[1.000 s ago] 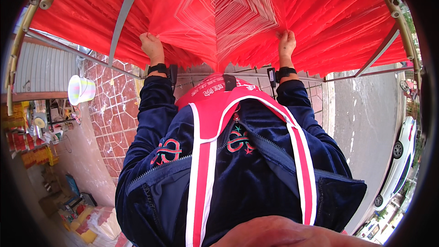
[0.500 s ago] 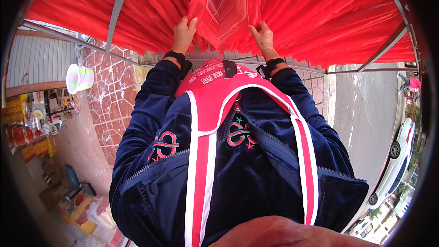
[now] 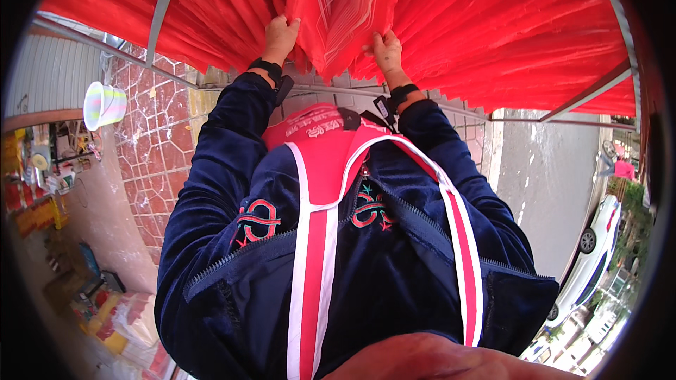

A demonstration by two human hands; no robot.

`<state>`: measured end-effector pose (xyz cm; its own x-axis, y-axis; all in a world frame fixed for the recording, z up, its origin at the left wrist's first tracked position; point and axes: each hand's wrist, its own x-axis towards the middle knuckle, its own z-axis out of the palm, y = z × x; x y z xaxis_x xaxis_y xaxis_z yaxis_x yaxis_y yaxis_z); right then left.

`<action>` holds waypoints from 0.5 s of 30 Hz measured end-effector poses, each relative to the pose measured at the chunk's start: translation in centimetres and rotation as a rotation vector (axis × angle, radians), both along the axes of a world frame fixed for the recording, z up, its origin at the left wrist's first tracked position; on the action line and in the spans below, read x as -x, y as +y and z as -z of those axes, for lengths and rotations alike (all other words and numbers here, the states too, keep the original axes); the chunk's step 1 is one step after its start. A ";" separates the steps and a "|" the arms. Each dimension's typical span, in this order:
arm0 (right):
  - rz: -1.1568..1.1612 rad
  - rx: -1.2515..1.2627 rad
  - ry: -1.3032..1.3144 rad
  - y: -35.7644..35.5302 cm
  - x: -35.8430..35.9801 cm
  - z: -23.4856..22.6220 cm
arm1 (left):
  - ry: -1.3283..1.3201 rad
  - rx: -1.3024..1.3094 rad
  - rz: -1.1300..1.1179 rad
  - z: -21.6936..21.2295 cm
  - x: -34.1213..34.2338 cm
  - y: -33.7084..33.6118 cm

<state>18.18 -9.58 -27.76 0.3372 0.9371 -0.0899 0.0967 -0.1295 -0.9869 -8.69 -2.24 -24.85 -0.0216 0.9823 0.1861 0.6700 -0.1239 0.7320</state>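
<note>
Many thin red sheets [image 3: 493, 28] hang in close layers from a metal frame in front of me; I cannot tell whether they are paper, film or cloth. Left of the middle gap, my left hand [image 3: 282, 41] is closed on the lower edge of the sheets, thumb toward the gap. Across the gap, my right hand [image 3: 386, 53] pinches another edge, its fingers bent and partly hidden. Between the hands, stacked sheet edges [image 3: 343, 14] show as pale lines. Dark bands circle both wrists.
Grey metal bars [image 3: 164, 10] of the frame curve past the sheets. A pale striped bucket [image 3: 105, 105] stands at the left, near a cluttered stall [image 3: 42, 169]. Red paving [image 3: 155, 134] lies below. At the right are a grey road [image 3: 539, 169] and a white car [image 3: 591, 260].
My right hand has shifted left, closer to my left hand, with its fingers more curled. The gap between the sheets looks narrower at the bottom. The whole view has turned slightly.
</note>
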 end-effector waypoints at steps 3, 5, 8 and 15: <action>0.009 -0.088 0.277 0.6 0.1 0.7 | -0.468 0.224 -0.068 0.8 -1.2 -0.5; 0.003 -0.164 0.331 1.3 0.0 1.1 | -0.563 0.174 -0.080 1.3 -2.1 -0.4; 0.005 -0.205 0.376 2.4 -0.1 2.2 | -0.601 0.072 -0.114 2.7 -3.4 0.6; -0.179 -0.467 0.192 3.3 0.6 5.1 | -0.137 0.012 -0.104 10.8 -6.4 2.0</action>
